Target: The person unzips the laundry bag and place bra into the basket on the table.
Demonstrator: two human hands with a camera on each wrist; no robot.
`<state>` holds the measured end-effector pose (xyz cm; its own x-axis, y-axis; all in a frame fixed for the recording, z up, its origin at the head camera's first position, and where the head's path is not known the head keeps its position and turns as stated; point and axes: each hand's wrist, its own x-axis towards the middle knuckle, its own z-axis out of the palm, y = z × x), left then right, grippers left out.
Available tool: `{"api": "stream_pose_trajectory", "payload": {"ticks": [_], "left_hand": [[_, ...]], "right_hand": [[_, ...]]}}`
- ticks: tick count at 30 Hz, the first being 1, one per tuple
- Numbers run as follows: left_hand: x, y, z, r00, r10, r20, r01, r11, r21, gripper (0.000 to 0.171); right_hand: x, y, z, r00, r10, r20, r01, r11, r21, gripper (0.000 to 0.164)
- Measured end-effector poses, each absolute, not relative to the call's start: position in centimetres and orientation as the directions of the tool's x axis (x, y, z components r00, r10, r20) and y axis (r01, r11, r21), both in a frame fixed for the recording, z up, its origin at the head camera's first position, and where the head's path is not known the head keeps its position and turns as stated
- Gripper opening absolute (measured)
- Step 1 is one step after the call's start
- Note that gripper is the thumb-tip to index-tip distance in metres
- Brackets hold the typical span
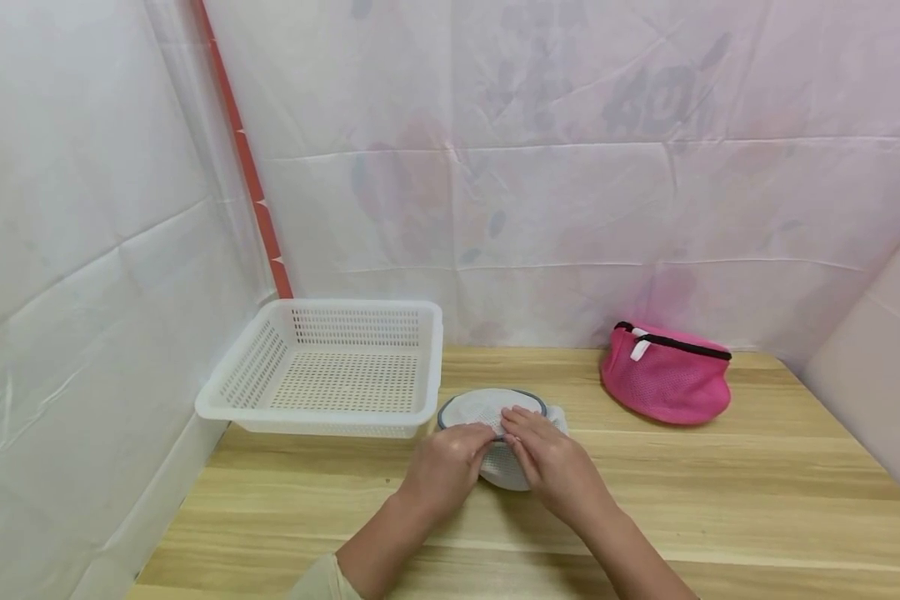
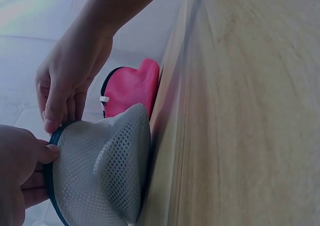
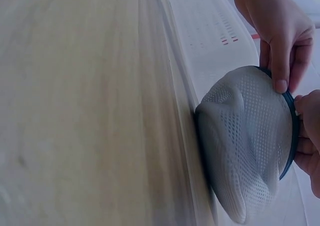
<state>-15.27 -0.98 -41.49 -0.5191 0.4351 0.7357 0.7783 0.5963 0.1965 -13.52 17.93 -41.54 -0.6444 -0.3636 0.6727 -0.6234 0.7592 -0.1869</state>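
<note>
A white mesh laundry bag [image 1: 507,468] with a dark blue-grey zipper band round its top stands on the wooden table. Its pale round top faces upward in the head view. At the near side of the band, my left hand [image 1: 442,468] pinches the edge between thumb and fingers. Right beside it, my right hand [image 1: 558,468] grips the same edge, its thumb low and its fingers over the top. In the left wrist view the soft side of the mesh bag [image 2: 97,173] bulges and folds below both hands. Whatever is inside the bag is hidden.
A white plastic basket [image 1: 432,375] with slotted walls stands left of the mesh bag. To the back right lies a pink mesh bag [image 1: 663,385] with a black zipper and white pull tab. White sheeting [image 1: 532,208] hangs behind the table [image 1: 720,517].
</note>
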Motion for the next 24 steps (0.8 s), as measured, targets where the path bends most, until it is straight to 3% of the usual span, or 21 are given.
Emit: {"api": "stream_pose_trajectory", "payload": {"ticks": [7,18,24], "left_hand": [[-15.67,-1.32,-41.52,-0.503,0.418,0.757,0.772,0.611,0.176,0.016],[-15.78,-1.40,-41.34,-0.531,0.424,0.734,0.744,0.647,0.164,0.012],[-15.51,-0.94,-41.28,-0.498,0.450,0.742,0.760,0.637,0.124,0.012]], "right_hand": [[-13.77,18.68,-41.47,-0.662,-0.304,0.685,-0.602,0.760,-0.244,0.030],[-13.90,18.64,-41.41,-0.646,-0.300,0.702,-0.599,0.769,-0.223,0.031],[-13.48,17.93,-41.26,-0.628,-0.322,0.709,-0.613,0.766,-0.195,0.032]]}}
